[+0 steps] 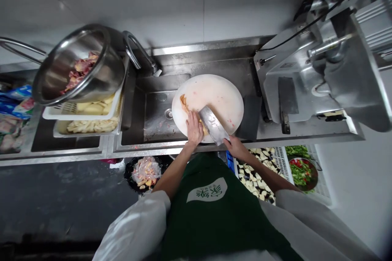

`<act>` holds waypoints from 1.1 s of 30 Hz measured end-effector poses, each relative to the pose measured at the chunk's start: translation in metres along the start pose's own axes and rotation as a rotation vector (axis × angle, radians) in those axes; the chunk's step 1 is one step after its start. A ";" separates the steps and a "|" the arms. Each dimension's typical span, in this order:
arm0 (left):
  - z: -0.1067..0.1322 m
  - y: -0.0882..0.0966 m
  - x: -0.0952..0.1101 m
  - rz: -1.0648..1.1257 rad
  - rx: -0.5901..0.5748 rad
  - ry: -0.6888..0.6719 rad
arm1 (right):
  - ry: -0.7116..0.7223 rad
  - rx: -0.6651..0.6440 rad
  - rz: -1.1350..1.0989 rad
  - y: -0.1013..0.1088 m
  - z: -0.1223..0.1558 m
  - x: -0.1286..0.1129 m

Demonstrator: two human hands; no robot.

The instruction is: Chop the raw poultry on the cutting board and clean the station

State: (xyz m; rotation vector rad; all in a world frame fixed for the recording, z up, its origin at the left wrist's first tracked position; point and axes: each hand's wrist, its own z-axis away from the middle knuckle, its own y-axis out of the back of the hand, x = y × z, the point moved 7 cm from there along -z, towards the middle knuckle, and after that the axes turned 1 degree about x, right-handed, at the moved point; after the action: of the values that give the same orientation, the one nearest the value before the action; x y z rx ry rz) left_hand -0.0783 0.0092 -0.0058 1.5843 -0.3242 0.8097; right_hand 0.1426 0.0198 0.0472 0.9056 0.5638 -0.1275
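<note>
While a steel counter point(309, 133) runs from left to right across the scene, a bulky metal machine point(364, 81) stands at its right end. Toward the left, a large steel bowl point(114, 77) with pieces of red meat point(82, 71) in it sits tilted over a white basket point(50, 113), which holds pale yellow pieces. Between bowl and machine, a round white board point(214, 87) lies partly over a sink point(154, 124), its surface dotted with small scraps. On the machine's near side rests a dark-bladed knife point(288, 96). At the board's near edge, the person's right hand point(234, 145) is wrapped around the handle of a broad cleaver point(212, 123), whose blade reaches far and left over the board. The left hand point(195, 126) lies just left of the blade, fingers down on a yellowish-brown food piece point(183, 102); whether they close around it cannot be told. One end of that piece sticks out on the far left side of the fingers.
</note>
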 end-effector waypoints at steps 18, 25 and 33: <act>-0.008 0.011 0.004 -0.079 -0.046 -0.055 | -0.102 -0.023 0.123 -0.009 -0.006 -0.041; 0.003 0.006 0.015 -0.082 -0.067 -0.095 | -0.094 -0.069 0.180 0.002 -0.006 -0.050; 0.013 0.025 -0.002 -0.034 0.026 -0.012 | -0.086 0.039 0.146 -0.004 -0.052 -0.094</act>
State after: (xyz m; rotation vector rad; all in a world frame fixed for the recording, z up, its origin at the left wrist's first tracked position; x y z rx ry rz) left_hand -0.0915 -0.0091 0.0114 1.6157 -0.2954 0.7808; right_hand 0.0407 0.0460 0.0676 0.9711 0.4145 -0.0451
